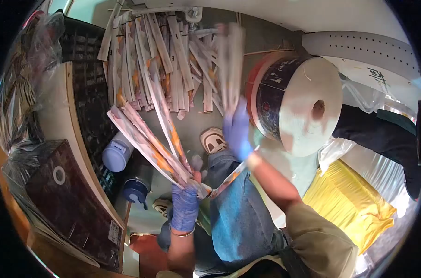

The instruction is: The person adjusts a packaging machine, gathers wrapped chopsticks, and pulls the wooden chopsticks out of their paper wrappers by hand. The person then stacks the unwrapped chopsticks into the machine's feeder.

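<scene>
My left hand (184,208), in a blue glove, is closed around the lower ends of several long, narrow printed strips (148,146), white with pink and orange marks. They fan up and left from my fist. One more strip (229,181) bends from that hand toward my right wrist. My right hand (238,132), also gloved in blue, is raised and closed on the lower end of an upright bundle of strips (231,65), blurred by motion. Beyond both hands, a large pile of similar strips (141,60) lies on the floor.
A big white roll (312,106) stands right of my right hand. A yellow wrapped package (347,204) lies at right. To the left are a light blue bottle (115,155), a dark bottle (137,189), a black crate (87,88) and a dark box (74,199).
</scene>
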Motion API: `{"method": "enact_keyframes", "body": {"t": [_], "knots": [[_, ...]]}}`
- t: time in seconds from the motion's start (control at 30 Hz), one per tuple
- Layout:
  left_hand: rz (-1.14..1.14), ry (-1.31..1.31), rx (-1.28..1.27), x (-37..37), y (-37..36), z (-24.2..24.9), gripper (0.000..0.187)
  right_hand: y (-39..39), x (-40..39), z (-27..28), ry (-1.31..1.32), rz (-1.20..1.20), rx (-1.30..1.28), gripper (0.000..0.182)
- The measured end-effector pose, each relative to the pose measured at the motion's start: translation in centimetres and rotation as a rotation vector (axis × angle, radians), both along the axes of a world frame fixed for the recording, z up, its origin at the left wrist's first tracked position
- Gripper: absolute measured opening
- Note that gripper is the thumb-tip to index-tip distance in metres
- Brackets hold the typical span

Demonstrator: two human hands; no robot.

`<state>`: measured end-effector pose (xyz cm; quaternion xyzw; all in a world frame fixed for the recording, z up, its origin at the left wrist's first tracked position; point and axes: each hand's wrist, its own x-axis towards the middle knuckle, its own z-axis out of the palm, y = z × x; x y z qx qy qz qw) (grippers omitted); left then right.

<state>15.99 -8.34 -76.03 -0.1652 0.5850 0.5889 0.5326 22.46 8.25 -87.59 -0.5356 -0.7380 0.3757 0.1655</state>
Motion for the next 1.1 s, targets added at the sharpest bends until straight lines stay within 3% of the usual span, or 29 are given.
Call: {"method": "enact_keyframes", "body": {"t": [0.03, 0.07, 0.1, 0.13, 0.17, 0.23, 0.27, 0.33, 0.43, 0.47, 0.57, 0.7, 0.83, 0.93, 1.03, 1.07, 1.1], "knots": [[0.055, 0.054, 0.022, 0.3, 0.0, -0.2, 0.062, -3.1, 1.8, 0.9, 0.036, 0.177, 0.157, 0.027], [0.108, 0.103, 0.041, 0.8, 0.0, -0.1, 0.061, -4.8, 1.3, 6.3, -0.362, 0.615, 0.184, 0.025], [0.16, 0.156, 0.062, 1.2, -0.1, -0.1, 0.06, -4.8, 1.2, 8.0, -0.407, 0.9, 0.077, 0.025], [0.144, 0.121, -0.081, 1.3, -0.5, -0.3, 0.052, -4.7, 1.1, 9.7, -0.417, 1.173, -0.067, 0.025], [0.149, 0.091, -0.105, 0.9, -0.3, 0.1, 0.049, -2.6, 1.6, 8.7, -0.058, 1.255, -0.332, 0.025], [0.166, 0.033, -0.15, -0.4, 1.4, 1.5, 0.043, 0.6, 1.8, 5.9, 0.171, 0.909, -0.744, 0.03], [0.27, 0.014, -0.173, -0.5, 2.1, 1.9, 0.037, 1.7, 1.9, 3.7, 0.027, 0.511, -0.867, 0.035], [0.223, -0.041, -0.16, -0.8, 1.9, 1.9, 0.034, 2.3, 2.3, -2.7, -0.622, 0.495, 0.168, 0.038], [0.134, -0.067, -0.177, -0.7, 1.7, 1.0, 0.031, 1.3, 3.2, -8.3, -0.692, 0.458, -0.001, 0.045], [0.102, -0.073, -0.199, -0.4, 1.3, 1.0, 0.03, 1.3, 3.4, -8.4, -0.664, 0.408, -0.072, 0.034], [0.112, -0.116, -0.138, -0.4, 1.3, 1.5, 0.033, 1.9, 5.6, -4.9, -0.495, 0.41, -0.135, 0.025], [0.109, -0.304, -0.076, -0.5, 0.6, 2.2, 0.039, 2.2, 9.4, 7.4, -0.492, 0.574, -0.224, 0.018], [0.137, -0.323, -0.091, 0.3, 0.6, 2.5, 0.042, 1.7, 12.4, 15.5, -0.391, 0.789, -0.428, 0.016], [0.219, -0.255, -0.014, 1.3, 0.8, 2.4, 0.047, 1.3, 10.3, 20.0, -0.077, 0.873, -0.676, 0.014], [0.415, -0.638, 0.202, 0.3, 0.6, 2.4, 0.068, 2.5, 9.6, 21.8, -0.319, 1.097, -0.688, 0.02], [0.466, -0.517, 0.21, 0.9, 0.1, 1.4, 0.062, 2.8, 9.5, 22.3, -0.285, 1.083, -0.714, 0.02], [0.483, -0.556, 0.211, 0.6, 0.1, 1.4, 0.059, 3.0, 9.4, 22.8, -0.251, 1.067, -0.74, 0.02]]}}
